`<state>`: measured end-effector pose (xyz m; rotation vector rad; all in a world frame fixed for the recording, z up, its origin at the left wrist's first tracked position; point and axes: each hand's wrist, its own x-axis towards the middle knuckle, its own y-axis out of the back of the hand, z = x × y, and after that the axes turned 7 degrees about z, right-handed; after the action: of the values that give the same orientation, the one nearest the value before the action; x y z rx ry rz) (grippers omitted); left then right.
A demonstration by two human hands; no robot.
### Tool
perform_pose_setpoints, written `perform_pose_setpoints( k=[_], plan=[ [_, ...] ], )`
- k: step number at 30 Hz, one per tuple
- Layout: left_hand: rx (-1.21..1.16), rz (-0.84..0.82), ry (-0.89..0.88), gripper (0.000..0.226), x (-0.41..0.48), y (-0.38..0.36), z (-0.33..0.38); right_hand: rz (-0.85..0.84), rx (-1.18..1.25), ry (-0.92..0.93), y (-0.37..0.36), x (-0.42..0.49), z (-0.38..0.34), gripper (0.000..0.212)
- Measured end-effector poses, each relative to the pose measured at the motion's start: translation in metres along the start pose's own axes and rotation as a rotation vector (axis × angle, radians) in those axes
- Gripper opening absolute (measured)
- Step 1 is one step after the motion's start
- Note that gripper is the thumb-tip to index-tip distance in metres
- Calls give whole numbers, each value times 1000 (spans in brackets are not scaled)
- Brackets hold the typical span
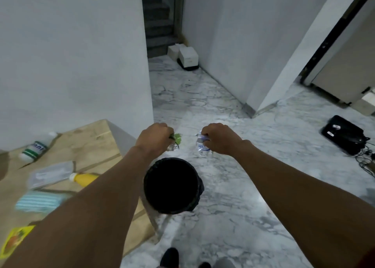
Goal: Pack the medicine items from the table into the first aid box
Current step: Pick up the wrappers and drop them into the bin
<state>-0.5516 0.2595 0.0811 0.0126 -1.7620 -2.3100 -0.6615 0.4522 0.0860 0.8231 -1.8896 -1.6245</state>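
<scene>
My left hand [155, 139] is closed on a crumpled clear wrapper with green print [175, 141]. My right hand [220, 139] is closed on a crumpled clear wrapper with blue print [200, 145]. Both hands are held out over the marble floor, just beyond a round black bin [171, 185] that stands beside the wooden table [95, 144]. On the table lie a white bottle with green bands [35, 149], a clear flat pack [50, 173], a yellow bottle [85, 179], a striped teal pack [39, 201] and a yellow sachet [15, 240]. No first aid box is in view.
White walls stand to the left and ahead, with a dark stairway opening between them. White boxes [185, 55] sit at the far end of the passage. A black case [343, 135] with cables lies on the floor at the right. My feet [169, 257] show at the bottom.
</scene>
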Motion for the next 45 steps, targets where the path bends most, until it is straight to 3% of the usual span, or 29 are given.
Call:
perform_pose_setpoints(
  k=[3, 9, 18, 26, 32, 34, 36, 40, 45],
  plan=[
    [-5, -25, 80, 20, 16, -19, -5, -54, 28, 51, -14, 33, 18, 8],
    [-24, -126, 342, 23, 23, -69, -10, -235, 67, 242, -65, 88, 37, 16],
    [-14, -280, 619, 23, 3, -202, -25, -481, 114, 411, -220, 115, 55, 14],
    [-38, -334, 693, 18, -12, -383, -83, -531, 70, 442, -408, 134, 81, 11],
    [-65, -352, 680, 16, -19, -487, -114, -564, 77, 419, -515, 138, 99, 8],
    [-93, -385, 675, 21, -20, -511, -123, -585, 71, 419, -538, 138, 102, 16],
    [-126, -437, 662, 32, -22, -528, -127, -606, 48, 407, -549, 137, 104, 30],
    [-116, -487, 671, 50, -29, -529, -122, -669, 34, 373, -544, 137, 108, 35],
    [-59, -426, 668, 52, -21, -474, -95, -659, -5, 350, -482, 132, 103, 49]
  ],
)
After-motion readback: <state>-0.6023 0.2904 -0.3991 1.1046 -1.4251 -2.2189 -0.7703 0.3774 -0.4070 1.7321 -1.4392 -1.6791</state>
